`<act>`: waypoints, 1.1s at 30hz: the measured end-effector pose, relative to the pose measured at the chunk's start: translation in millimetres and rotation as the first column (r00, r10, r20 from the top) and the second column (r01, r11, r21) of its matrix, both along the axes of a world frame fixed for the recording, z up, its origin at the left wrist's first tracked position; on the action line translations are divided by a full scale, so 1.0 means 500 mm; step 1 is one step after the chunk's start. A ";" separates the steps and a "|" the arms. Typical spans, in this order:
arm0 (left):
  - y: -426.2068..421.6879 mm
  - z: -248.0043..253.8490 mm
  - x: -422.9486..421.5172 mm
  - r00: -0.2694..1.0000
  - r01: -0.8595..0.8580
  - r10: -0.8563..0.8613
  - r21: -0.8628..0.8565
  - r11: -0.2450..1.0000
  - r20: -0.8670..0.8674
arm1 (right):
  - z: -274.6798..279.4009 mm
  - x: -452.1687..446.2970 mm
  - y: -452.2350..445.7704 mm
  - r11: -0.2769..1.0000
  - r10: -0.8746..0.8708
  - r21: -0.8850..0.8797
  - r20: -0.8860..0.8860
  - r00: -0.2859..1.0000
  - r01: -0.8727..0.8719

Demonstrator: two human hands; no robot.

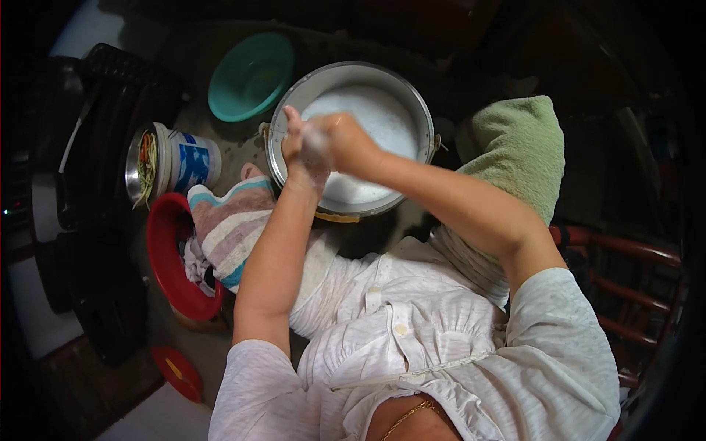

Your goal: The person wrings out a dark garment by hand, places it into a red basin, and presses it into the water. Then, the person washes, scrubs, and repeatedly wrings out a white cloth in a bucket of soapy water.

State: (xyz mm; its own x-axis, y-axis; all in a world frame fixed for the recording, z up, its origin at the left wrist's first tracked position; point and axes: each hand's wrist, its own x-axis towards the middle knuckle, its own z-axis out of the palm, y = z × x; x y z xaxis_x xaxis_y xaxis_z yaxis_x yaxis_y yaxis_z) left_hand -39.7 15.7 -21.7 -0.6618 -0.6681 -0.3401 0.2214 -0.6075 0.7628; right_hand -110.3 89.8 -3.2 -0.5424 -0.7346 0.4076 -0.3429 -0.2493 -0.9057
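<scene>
My left hand [296,147] and my right hand [346,140] press together over the left rim of a large metal pot [424,117]. Whitish, foamy water [379,114] fills much of the pot. Between the hands is a blurred, pale greyish patch [316,147], either lather or a small wet item; I cannot tell which. The left thumb points up and its other fingers look curled. My right hand is closed and smeared by motion. A green towel [518,147] and a striped towel [232,220] cover my knees, on either side of the pot's near edge.
A teal basin [250,77] stands beyond the pot at the left. Near it are a white bucket [195,160] and a metal bowl [134,173] with shredded vegetables. A red basin [163,257] holds cloth. At the right is a red-framed chair [632,250].
</scene>
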 end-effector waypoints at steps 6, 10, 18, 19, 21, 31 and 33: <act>0.088 0.084 -0.035 0.995 0.082 -0.091 0.224 0.971 0.033 | 0.013 -0.040 0.018 0.890 -0.177 0.368 -0.268 0.947 0.270; 0.082 0.093 -0.030 0.994 0.041 -0.063 0.222 0.974 0.093 | 0.016 0.003 0.018 0.908 -0.228 0.259 -0.354 0.907 0.330; 0.095 0.137 -0.032 0.983 0.169 -0.183 0.439 0.883 -0.010 | -0.016 -0.039 0.019 0.936 -0.109 0.252 -0.454 0.884 0.246; 0.097 0.124 -0.036 0.983 0.185 -0.179 0.288 0.940 -0.049 | -0.030 -0.058 0.009 0.934 -0.172 0.272 -0.222 0.960 0.230; 0.075 0.098 -0.035 0.963 0.254 -0.266 0.198 0.947 0.033 | -0.046 -0.088 0.006 0.933 -0.226 0.292 0.025 0.974 0.210; -0.042 0.055 0.005 0.976 0.215 -0.202 0.247 0.945 -0.074 | -0.096 -0.128 0.035 0.891 0.161 0.069 0.876 0.455 -0.448; -0.043 0.030 0.003 0.987 0.160 -0.157 0.226 0.961 -0.032 | -0.086 -0.122 0.026 0.938 0.134 0.025 0.894 0.429 -0.346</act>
